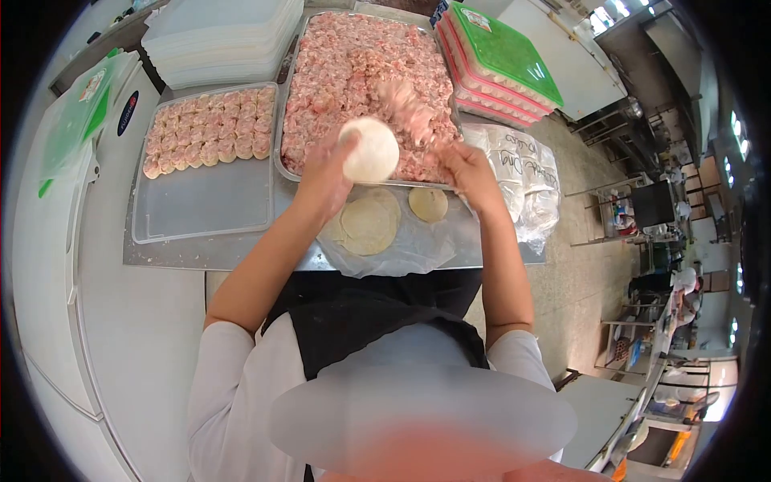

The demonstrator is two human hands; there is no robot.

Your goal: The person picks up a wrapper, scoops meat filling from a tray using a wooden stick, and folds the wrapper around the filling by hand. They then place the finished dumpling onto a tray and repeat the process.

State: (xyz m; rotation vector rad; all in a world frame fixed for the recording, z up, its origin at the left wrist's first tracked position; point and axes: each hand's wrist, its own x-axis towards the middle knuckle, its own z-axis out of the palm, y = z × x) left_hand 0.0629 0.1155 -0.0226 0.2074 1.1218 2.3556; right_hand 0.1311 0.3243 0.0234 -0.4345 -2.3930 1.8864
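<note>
My left hand (325,178) holds up a round, pale dumpling wrapper (371,150) at the near edge of the meat tray. My right hand (470,173) is closed around a utensil whose meat-covered end (405,112) is blurred by motion; its exact kind is hidden. Beneath both hands spreads a large metal tray (280,153) of minced meat (337,72). A stack of round wrappers (371,221) lies on clear plastic at the table's front, with a smaller round piece (428,205) to its right.
At left, a plastic tray (201,213) holds rows of filled dumplings (210,128). Stacked white containers (225,40) stand behind it. Pink boxes with a green lid (506,52) and plastic-wrapped packs (522,173) sit at right. A white freezer (48,265) borders the left.
</note>
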